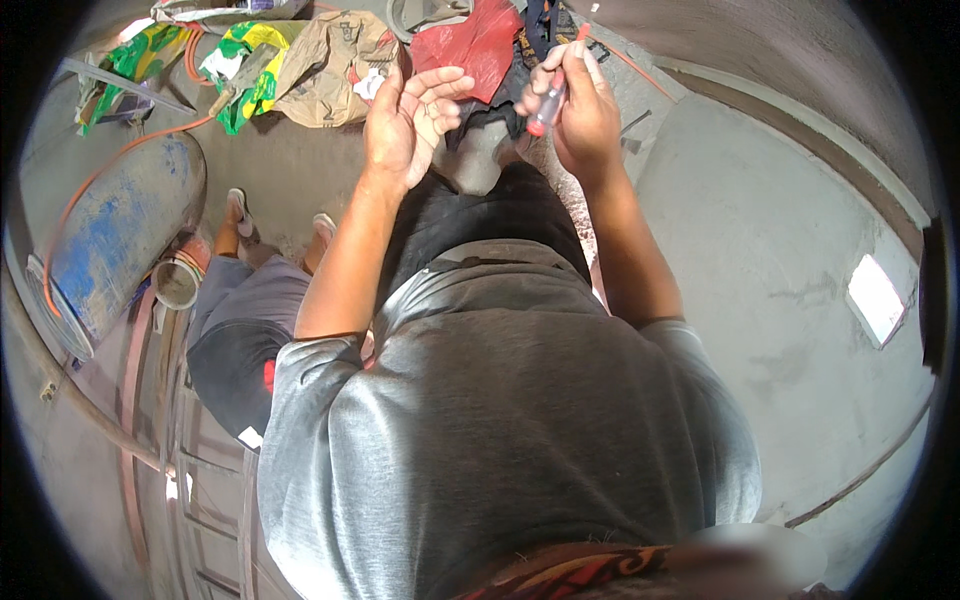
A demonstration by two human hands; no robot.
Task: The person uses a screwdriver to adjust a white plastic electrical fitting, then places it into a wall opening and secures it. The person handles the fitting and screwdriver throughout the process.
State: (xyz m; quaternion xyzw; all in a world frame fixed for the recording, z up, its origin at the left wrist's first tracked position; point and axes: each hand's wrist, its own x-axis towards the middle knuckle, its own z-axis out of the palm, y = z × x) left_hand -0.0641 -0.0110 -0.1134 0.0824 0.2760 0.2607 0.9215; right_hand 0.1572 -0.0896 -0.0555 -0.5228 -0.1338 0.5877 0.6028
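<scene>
My right hand is raised at the upper middle, its fingers closed around what looks like a screwdriver. This tool has a clear handle with a red end pointing down toward me, and a thin red part shows above my fingers. My left hand is held up across from it, palm turned inward. Its fingers are loosely curved and apart, with nothing in them. Beyond and between my hands lies a red plastic sheet or bag, touched by neither hand.
A brown paper sack and green-yellow bags lie at the far left. Nearby are a blue drum, an orange cord and a bucket. Another person is at my left, beside a metal ladder. A grey wall rises right.
</scene>
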